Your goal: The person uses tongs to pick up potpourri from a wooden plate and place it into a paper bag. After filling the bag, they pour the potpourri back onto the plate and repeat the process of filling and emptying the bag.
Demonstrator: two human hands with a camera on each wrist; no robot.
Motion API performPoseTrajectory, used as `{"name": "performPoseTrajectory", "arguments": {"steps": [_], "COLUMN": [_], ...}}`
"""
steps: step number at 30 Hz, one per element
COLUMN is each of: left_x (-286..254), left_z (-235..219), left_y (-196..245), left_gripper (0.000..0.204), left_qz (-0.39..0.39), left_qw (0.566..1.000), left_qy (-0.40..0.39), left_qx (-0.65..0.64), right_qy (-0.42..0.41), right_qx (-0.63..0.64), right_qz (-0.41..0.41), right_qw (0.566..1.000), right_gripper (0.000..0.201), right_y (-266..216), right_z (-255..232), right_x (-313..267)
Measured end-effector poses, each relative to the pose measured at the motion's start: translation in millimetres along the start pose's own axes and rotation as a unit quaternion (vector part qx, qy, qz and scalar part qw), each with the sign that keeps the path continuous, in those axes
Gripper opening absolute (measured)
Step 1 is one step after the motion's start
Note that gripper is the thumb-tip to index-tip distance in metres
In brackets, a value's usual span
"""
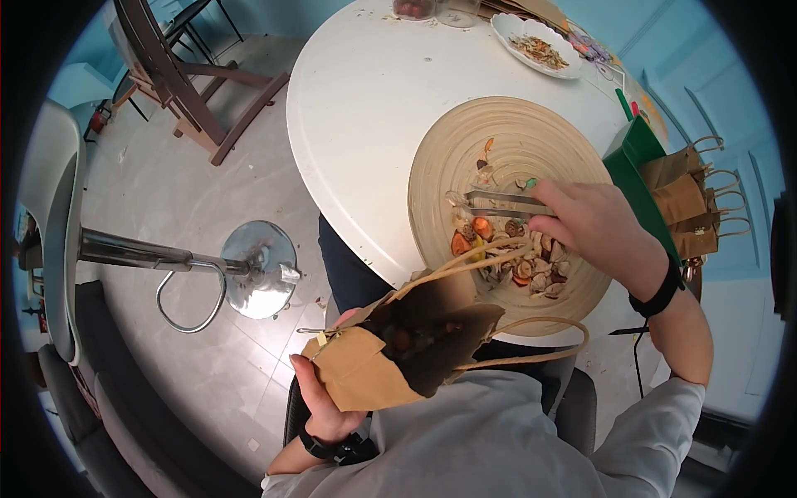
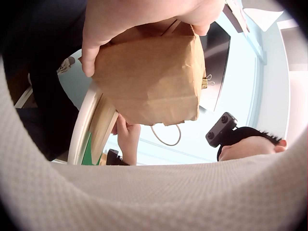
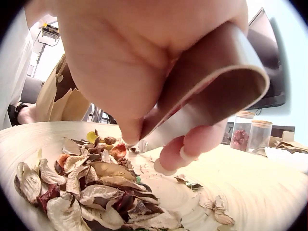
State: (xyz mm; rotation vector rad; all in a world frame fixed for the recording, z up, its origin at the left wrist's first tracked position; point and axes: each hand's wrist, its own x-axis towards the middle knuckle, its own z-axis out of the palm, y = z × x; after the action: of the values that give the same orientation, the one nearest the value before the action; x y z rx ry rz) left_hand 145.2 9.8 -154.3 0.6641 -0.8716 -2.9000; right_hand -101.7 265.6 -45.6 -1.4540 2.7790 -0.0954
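Metal tongs (image 1: 506, 203) are pinched in the right hand (image 1: 594, 224), their tips over dried petals (image 1: 540, 270) on a round wooden plate (image 1: 432, 158). Whether the tips hold a petal, I cannot tell. In the right wrist view the right hand (image 3: 125, 57) wraps round the bent end of the tongs (image 3: 216, 82), above the petal pile (image 3: 101, 192). The left hand (image 1: 324, 407) grips a brown paper bag (image 1: 365, 369), tilted with its mouth toward the plate; dark contents show inside. From below, the left wrist view shows the left hand (image 2: 139, 14) spread across the bag (image 2: 149, 77).
A green box (image 1: 639, 166) and several small paper bags (image 1: 685, 195) stand at the table's right. A white dish (image 1: 560, 66) of dried bits and glass jars (image 1: 413, 8) are at the far edge. A bar stool (image 1: 166, 257) stands on the floor at left.
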Motion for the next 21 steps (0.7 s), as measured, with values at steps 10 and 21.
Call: {"name": "performPoseTrajectory", "arguments": {"steps": [10, 21], "left_x": [-2, -5], "left_z": [4, -1], "left_y": [0, 2], "left_gripper": [0.100, 0.098], "left_qz": [0.000, -0.004], "left_qw": [1.000, 1.000], "left_qy": [-0.004, -0.001], "left_qx": [0.020, 0.010], "right_qy": [0.026, 0.013], "right_qx": [0.025, 0.022], "right_qz": [0.040, 0.056], "right_qw": [0.999, 0.998], "right_gripper": [0.032, 0.027], "right_y": [-5, -11], "right_z": [-1, 7], "right_x": [-5, -3]}}
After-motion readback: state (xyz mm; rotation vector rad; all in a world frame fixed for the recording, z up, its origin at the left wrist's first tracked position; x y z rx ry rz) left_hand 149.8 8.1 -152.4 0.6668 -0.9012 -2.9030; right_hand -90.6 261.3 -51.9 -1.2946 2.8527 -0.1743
